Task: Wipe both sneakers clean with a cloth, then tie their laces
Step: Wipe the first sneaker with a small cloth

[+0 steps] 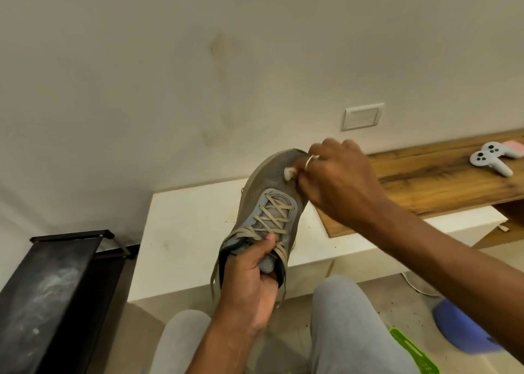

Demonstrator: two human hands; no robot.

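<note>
Now, your left hand (255,266) grips the sneaker (269,192) over the surface (184,217), toe toward twelve o'clock; your right hand (337,181) pinches the cloth (288,172) there. Hard rubbing could twist the sneaker loose.

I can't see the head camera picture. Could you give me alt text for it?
A person's left hand holds a grey sneaker up by its tongue while the right hand presses a small white cloth against its toe. The laces hang loose; a white ledge and a wooden shelf with a game controller lie behind.
</note>
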